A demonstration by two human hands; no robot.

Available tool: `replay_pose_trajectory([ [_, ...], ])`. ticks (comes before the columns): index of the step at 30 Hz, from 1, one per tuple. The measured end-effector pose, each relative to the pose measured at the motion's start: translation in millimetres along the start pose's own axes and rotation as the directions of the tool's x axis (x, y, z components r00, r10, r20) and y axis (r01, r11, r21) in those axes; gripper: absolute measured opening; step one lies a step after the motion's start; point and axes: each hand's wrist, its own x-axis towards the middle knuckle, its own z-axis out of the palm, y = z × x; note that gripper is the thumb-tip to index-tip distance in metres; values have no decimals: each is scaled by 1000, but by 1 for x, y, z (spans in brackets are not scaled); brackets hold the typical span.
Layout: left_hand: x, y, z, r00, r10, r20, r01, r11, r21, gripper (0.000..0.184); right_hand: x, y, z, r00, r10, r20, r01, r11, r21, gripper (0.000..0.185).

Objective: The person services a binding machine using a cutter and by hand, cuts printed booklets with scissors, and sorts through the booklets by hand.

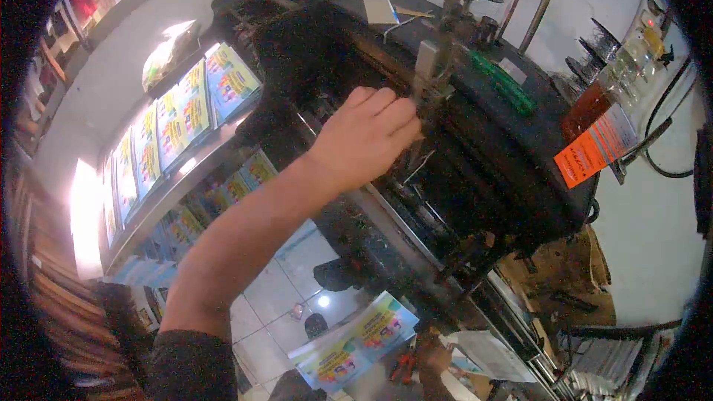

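Black machine (512, 171) fills mid-view, wall behind, wire spools (594, 52) at upper R. L hand (368, 130) is up at its upright metal head (429, 67), fingers curled in; tips hidden behind knuckles, so can't tell if they pinch a part or only rest on it. R hand (437, 360) low, in shadow, nr red-handled tool (403, 367); grip can't be told. Booklets (356, 341) lie just L of that tool; more booklets (174, 122) on shelf at L.

Technique (my judgement): work at head wants fingertip ctrl, light & square to the part, no sideways force. Knuckles sit v. close to metal edges, so wrist loose, small moves only. Any thin wire there would prob. kink if tugged. Own hand blocks view of contact pt; tilting wrist a bit shd open sightline. R hand best well clear of moving parts. Booklets: edges flush, dry fingers.
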Motion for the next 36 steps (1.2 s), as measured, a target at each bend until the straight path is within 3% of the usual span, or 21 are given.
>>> replay_pose_trajectory([
  [2, 1, 2, 2, 999, 43, 8, -43, 999, -6, 22, 1, -4, -4, 999, 45, 9, -45, 999, -13, 30],
  [5, -10, 10, -1, 991, -129, 32, 129, 992, -8, 33, 2, -8, -7, 998, 63, 12, -63, 998, -16, 30],
  [7, -27, 26, -12, 927, -375, 3, 371, 917, -143, 46, 4, -8, -9, 998, 57, 6, -57, 998, -20, 31],
  [8, -43, 34, -13, 925, -379, 10, 377, 915, -144, 46, 1, -9, -10, 999, 52, 6, -52, 998, -22, 31],
  [10, -99, 53, -8, 804, -594, 36, 585, 779, -227, 51, 6, -13, -17, 1000, 12, -2, -12, 999, -29, 32],
  [12, -175, 88, 9, 620, -776, 116, 773, 579, -257, 42, 10, -23, -26, 994, -103, -46, 100, 994, -54, 33],
  [13, -213, 108, 13, 550, -814, 185, 834, 522, -181, 40, 12, -28, -30, 996, -87, -25, 86, 994, -64, 34],
  [14, -249, 130, 14, 468, -847, 253, 883, 458, -98, 38, 11, -34, -35, 999, -36, 17, 37, 998, -56, 34],
  [15, -279, 151, 12, 276, -877, 394, 961, 255, -105, 37, 10, -38, -34, 971, 200, 133, -195, 979, -51, 33],
  [16, -307, 172, 9, 77, -845, 529, 996, 41, -79, 36, 7, -35, -33, 968, 208, 141, -201, 978, -64, 33],
  [18, -362, 210, 5, -18, -779, 627, 992, -94, -88, 36, 3, -23, -28, 960, 103, 262, -76, 991, -111, 33],
  [19, -396, 228, 7, -33, -771, 636, 990, -111, -83, 36, 4, -18, -28, 917, 146, 370, -84, 980, -179, 36],
  [21, -449, 254, 18, 31, -391, 920, 966, -224, -128, 44, 5, -14, -29, 909, 102, 405, -35, 985, -168, 36],
  [22, -426, 249, 11, 28, -386, 922, 964, -235, -128, 44, 5, -14, -30, 899, 54, 434, 9, 990, -143, 37],
  [24, -386, 242, -5, -158, -225, 961, 977, -174, 120, 44, 9, -19, -28, 913, 41, 406, 34, 984, -176, 38],
  [26, -409, 249, 9, -136, -163, 977, 958, -272, 88, 50, 16, -28, -28, 927, 24, 373, 57, 977, -205, 40],
  [28, -417, 252, 17, -168, -18, 986, 944, -291, 156, 57, 20, -33, -34, 825, 279, 492, -118, 936, -333, 35],
  [32, -465, 269, 41, -150, 112, 982, 935, -308, 177, 62, 6, -12, -18, 899, 128, 419, 36, 932, -360, 33],
  [34, -484, 276, 51, -99, 98, 990, 975, -189, 116, 63, 5, -12, -17, 908, 30, 419, 164, 893, -419, 29],
  [35, -492, 279, 57, -81, 95, 992, 984, -151, 95, 64, 7, -13, -17, 907, 32, 421, 165, 891, -422, 29],
  [36, -499, 280, 62, -58, 19, 998, 998, 4, 58, 62, 10, -18, -17, 900, 144, 411, 42, 911, -411, 30],
])
